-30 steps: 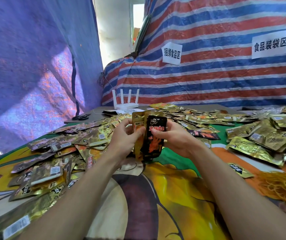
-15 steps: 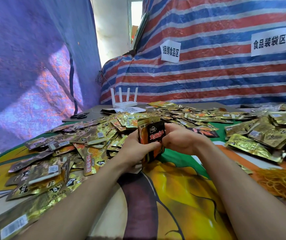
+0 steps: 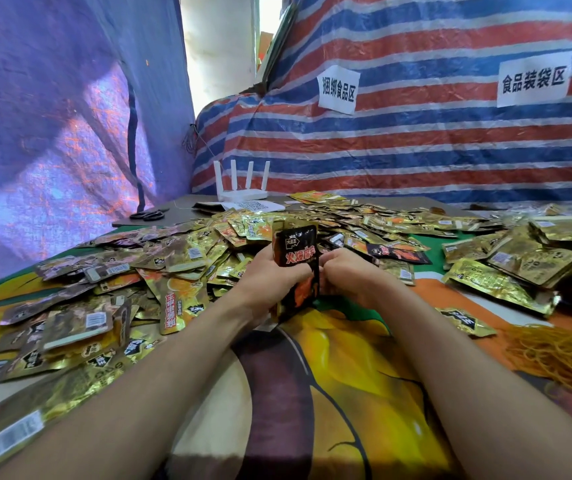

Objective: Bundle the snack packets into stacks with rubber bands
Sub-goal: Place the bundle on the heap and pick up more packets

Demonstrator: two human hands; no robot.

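A small stack of snack packets (image 3: pixel 296 249) stands upright on its lower edge at the table's middle, a black and orange packet facing me with gold ones behind. My left hand (image 3: pixel 267 277) grips the stack from the left, fingers curled over its front. My right hand (image 3: pixel 350 273) holds its right side, fingers curled round the edge. Loose gold packets (image 3: pixel 187 258) lie in a wide heap behind and to the left. A pile of yellow rubber bands (image 3: pixel 561 355) lies at the right.
More gold packets (image 3: pixel 519 265) are heaped at the right. A white router (image 3: pixel 241 194) and black scissors (image 3: pixel 149 214) sit at the table's back. The colourful printed table cover (image 3: pixel 340 393) shows in front of me. Tarpaulin walls with paper signs (image 3: pixel 338 89) close the back.
The stack came down from in the air to stand on the table. My left hand slid onto its front and both hands closed in lower around it.
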